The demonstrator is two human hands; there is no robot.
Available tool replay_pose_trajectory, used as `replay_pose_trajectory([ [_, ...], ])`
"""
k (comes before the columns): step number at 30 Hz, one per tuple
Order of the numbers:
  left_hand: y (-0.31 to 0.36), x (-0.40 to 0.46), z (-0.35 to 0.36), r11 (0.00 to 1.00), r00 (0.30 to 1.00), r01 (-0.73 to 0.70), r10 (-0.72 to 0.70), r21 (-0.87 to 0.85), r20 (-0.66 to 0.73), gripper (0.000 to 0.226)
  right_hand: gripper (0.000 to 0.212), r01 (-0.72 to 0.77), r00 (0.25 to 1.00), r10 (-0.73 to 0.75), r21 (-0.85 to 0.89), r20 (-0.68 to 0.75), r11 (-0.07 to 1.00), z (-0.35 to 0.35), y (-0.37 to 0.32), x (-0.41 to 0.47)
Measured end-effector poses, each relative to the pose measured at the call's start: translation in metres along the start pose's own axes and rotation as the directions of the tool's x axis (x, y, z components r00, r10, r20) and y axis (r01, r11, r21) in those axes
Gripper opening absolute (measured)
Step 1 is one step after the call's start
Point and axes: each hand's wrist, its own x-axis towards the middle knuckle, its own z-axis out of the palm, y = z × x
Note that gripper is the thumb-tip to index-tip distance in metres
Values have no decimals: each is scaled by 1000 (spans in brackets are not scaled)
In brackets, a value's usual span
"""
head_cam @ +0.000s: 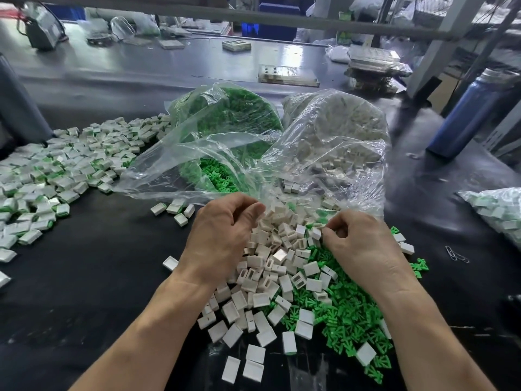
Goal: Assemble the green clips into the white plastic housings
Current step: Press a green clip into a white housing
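Presently right hand (363, 244) fingers pinch white housing (316, 233); left hand (222, 230) curled.

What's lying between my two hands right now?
In the head view, a heap of white housings fills the gap between the left hand and right hand, with green clips nearer the right.

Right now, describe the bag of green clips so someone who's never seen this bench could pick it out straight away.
Start at the dark worktable and look just past the two hands to the pair of clear plastic bags standing side by side. The bag of green clips is the one on the left, beside the bag of white housings. Its bright green contents set it apart; its neighbour holds only pale white pieces.
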Motion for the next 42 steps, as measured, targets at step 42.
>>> replay_pose_trajectory([
  [42, 10, -7, 16, 907, 992, -1, 53, -422, 111, 12, 17, 220, 961, -256, 858, -108, 465, 15, -29, -22],
])
